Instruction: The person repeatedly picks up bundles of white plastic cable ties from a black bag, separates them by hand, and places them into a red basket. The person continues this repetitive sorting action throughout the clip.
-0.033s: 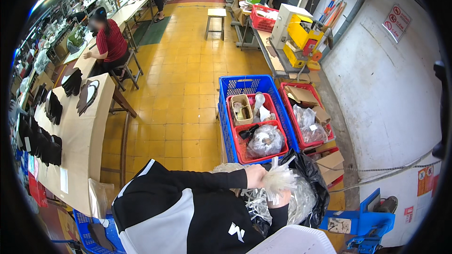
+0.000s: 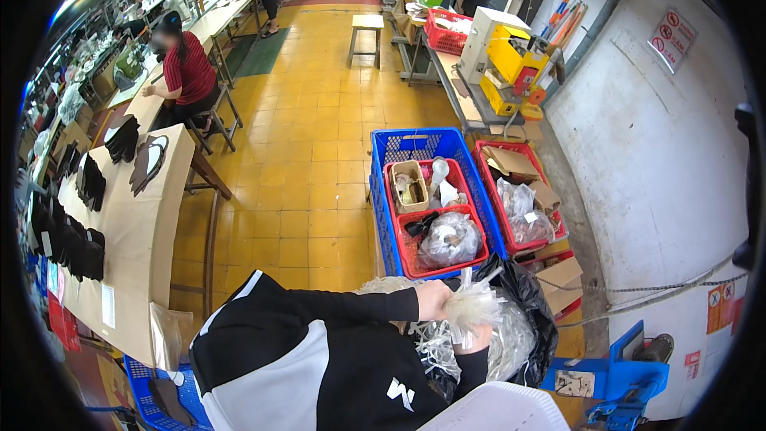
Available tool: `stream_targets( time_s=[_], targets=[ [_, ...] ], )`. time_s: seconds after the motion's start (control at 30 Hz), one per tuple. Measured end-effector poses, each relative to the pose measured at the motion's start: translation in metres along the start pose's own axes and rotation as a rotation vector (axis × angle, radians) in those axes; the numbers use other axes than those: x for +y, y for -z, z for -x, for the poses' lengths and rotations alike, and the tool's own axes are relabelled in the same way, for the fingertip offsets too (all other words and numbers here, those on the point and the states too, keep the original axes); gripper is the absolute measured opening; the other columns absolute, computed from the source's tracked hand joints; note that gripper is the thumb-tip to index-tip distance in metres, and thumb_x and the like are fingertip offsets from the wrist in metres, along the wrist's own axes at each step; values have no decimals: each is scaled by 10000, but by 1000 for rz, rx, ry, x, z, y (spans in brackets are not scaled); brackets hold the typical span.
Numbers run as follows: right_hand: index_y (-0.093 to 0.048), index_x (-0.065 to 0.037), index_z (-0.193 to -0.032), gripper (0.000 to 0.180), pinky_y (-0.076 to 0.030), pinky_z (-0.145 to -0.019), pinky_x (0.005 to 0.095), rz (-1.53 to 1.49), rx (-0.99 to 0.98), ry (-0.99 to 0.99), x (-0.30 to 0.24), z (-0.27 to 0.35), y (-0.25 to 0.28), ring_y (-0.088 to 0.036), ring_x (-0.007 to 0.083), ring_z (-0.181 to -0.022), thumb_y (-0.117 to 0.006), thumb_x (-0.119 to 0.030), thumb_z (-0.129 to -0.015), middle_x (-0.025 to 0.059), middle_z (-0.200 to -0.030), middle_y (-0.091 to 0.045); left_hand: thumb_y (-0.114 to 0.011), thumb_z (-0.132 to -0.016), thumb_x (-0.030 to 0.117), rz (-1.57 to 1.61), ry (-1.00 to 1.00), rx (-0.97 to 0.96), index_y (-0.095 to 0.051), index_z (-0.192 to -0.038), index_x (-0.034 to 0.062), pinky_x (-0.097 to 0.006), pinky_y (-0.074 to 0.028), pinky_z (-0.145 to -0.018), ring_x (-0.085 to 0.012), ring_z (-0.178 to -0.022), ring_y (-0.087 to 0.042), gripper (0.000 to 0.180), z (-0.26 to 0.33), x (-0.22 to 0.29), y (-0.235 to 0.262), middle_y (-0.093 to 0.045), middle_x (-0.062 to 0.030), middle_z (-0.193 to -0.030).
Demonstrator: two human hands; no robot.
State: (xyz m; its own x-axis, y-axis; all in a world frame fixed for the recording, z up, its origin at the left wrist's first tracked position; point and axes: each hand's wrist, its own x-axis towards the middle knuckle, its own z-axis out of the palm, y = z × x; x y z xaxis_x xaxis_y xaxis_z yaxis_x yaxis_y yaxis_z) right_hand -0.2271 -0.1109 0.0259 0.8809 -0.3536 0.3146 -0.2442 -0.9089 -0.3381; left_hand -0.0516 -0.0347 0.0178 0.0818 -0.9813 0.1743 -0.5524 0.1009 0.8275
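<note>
A bunch of clear, whitish plastic strips (image 2: 472, 305) stands up between my two hands, its ends fanned out. My left hand (image 2: 432, 300) is closed against the bunch from the left. Below it, my right hand (image 2: 476, 340) grips the lower part; most of its fingers are hidden behind the strips. More loose plastic strips (image 2: 435, 349) lie under and beside my hands. They spill around a clear plastic bag (image 2: 512, 343) set inside a black plastic bag (image 2: 542, 311).
A blue crate (image 2: 384, 191) with red baskets stands ahead, a red crate (image 2: 562, 227) beside it. The white plastic tub (image 2: 511, 413) is close at the bottom. Left is a table (image 2: 148, 231) with dark shoe parts; a seated person (image 2: 190, 72) works farther off. A blue machine (image 2: 630, 375) stands right.
</note>
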Motion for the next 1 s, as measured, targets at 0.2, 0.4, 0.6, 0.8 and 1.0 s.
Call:
stream_targets(
  time_s=[0.2, 0.4, 0.6, 0.8, 1.0],
  targets=[
    [-600, -25, -935, 270, -424, -797, 469, 21, 20, -97, 13, 22, -22, -561, 381, -875, -570, -1, -668, 176, -923, -601, -690, -632, 228, 132, -28, 31, -637, -741, 13, -434, -463, -576, -399, -666, -572, 247, -4, -25, -20, -568, -234, -667],
    [-543, 5, -952, 195, -398, -751, 467, -185, 352, -141, 3, 5, -37, -512, 391, -830, -523, 32, -760, 197, -892, -546, -690, -665, 222, 243, -61, 143, -634, -783, 3, -384, -461, -525, -324, -566, -588, 255, -15, -42, -32, -589, -190, -626],
    [-496, 21, -845, 57, -390, -683, 373, -360, 194, -165, 1, -3, -13, -494, 326, -758, -522, 24, -794, 161, -822, -511, -677, -732, 71, 858, 281, -201, -578, -978, 21, -230, -383, -413, -90, -464, -506, 270, -15, -22, -1, -604, -41, -687],
    [-557, -29, -857, 158, -364, -726, 410, -181, 121, -87, -6, -14, 7, -514, 307, -800, -635, -26, -720, 109, -828, -545, -682, -699, 80, 710, 245, -97, -601, -966, 19, -278, -431, -453, -126, -494, -540, 286, -12, -20, -2, -623, -50, -706],
    [-630, -72, -848, 249, -383, -785, 438, 27, 185, -18, -5, -10, 10, -543, 308, -857, -672, -46, -603, 99, -871, -595, -694, -639, 239, 179, 196, -39, -642, -780, -19, -386, -482, -567, -328, -604, -612, 299, -7, 18, 20, -596, -212, -649]
  ],
)
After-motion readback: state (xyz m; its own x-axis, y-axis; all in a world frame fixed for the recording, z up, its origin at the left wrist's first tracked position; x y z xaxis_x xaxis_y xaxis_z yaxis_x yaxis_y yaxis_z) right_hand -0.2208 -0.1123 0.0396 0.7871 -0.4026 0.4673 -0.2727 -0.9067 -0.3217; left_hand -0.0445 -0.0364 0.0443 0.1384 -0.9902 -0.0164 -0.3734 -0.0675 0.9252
